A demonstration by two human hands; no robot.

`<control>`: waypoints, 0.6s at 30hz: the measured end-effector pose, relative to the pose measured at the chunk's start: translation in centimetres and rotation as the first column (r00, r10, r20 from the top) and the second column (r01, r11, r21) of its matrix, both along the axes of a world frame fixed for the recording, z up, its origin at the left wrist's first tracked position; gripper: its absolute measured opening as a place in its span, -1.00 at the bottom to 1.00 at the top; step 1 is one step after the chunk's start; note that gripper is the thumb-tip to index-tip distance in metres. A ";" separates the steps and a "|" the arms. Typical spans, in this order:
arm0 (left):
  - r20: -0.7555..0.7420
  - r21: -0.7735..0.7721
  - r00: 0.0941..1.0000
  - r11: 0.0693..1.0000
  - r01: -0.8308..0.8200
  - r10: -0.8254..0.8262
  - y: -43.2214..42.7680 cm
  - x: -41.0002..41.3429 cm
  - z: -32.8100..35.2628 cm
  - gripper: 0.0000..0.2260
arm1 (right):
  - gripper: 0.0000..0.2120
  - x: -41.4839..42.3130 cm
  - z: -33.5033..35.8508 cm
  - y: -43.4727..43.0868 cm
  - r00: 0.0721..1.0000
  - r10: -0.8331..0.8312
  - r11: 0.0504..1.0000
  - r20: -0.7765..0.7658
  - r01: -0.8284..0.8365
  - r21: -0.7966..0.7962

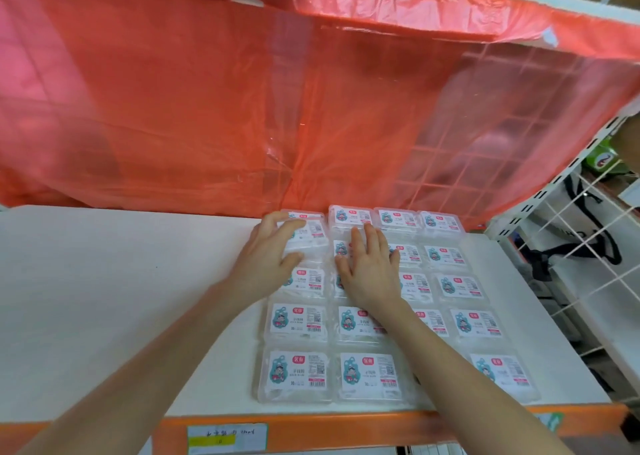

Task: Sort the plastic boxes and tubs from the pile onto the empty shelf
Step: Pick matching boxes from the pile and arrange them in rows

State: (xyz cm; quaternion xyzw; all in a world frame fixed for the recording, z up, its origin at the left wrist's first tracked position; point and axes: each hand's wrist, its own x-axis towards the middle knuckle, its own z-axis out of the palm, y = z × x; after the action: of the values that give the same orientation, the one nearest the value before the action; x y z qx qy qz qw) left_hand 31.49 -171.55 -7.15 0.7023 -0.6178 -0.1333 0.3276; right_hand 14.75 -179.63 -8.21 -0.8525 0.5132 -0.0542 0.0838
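1. A tight grid of clear plastic boxes (pixel 298 375) lies flat on the right part of the white shelf (pixel 121 298), four columns wide. Sides touch, and each lid has a white-and-teal label.
2. Inside are pale white contents, too blurred to name.
3. The left hand (pixel 273 250) grips an end box (pixel 311 238) near the far left corner of the grid, fingers curled over its far edge, thumb at its near edge.
4. The right hand (pixel 370 267) lies flat, fingers straight, palm down on second-column boxes, holding nothing.
5. Far edge: a red plastic sheet (pixel 207 108) hangs right behind the grid. Right end: a wire panel (pixel 588 246) stands beside the shelf.
6. Near edge: an orange front rail (pixel 346 423) carries a paper tag (pixel 227 437). Open white shelf surface runs left of the grid.
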 end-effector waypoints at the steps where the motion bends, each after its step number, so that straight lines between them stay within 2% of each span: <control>1: 0.008 0.028 1.000 0.999 -0.023 0.022 -0.8 0.3 0.0 -0.58 | -0.43 0.0 0.0 0.0 1.000 0.000 1.000 0.006 0.000 0.004; 5: -0.033 0.126 0.998 0.990 -0.057 0.062 -3.2 0.9 -0.8 -0.57 | -0.43 0.0 0.2 0.1 1.000 0.008 1.000 0.012 -0.008 0.011; 9: -0.037 0.129 0.998 0.991 -0.039 0.044 -4.5 0.8 -1.1 -0.56 | -0.43 -0.1 0.1 -0.1 1.000 0.010 1.000 0.015 -0.010 0.013; 12: 0.075 0.131 0.994 0.987 -0.092 0.083 -4.4 0.3 -1.0 -0.54 | -0.44 -0.1 0.0 0.0 0.999 0.008 1.000 0.042 -0.008 0.001; 16: 0.239 0.026 0.958 0.985 -0.170 0.159 -2.4 -1.8 -0.8 -0.55 | -0.46 -0.1 -0.2 0.1 0.998 0.014 0.999 0.062 -0.011 -0.051; 18: 0.289 0.076 0.943 0.978 -0.197 0.167 -1.8 -2.7 -0.9 -0.53 | -0.44 -0.1 -0.2 0.1 0.998 0.012 0.999 0.063 -0.009 -0.054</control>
State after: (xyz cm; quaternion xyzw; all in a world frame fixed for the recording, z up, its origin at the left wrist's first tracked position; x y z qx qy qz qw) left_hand 28.76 -173.30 -8.07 0.7842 -0.5828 -0.0332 0.2105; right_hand 14.64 -179.52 -8.40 -0.8550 0.5040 -0.0946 0.0775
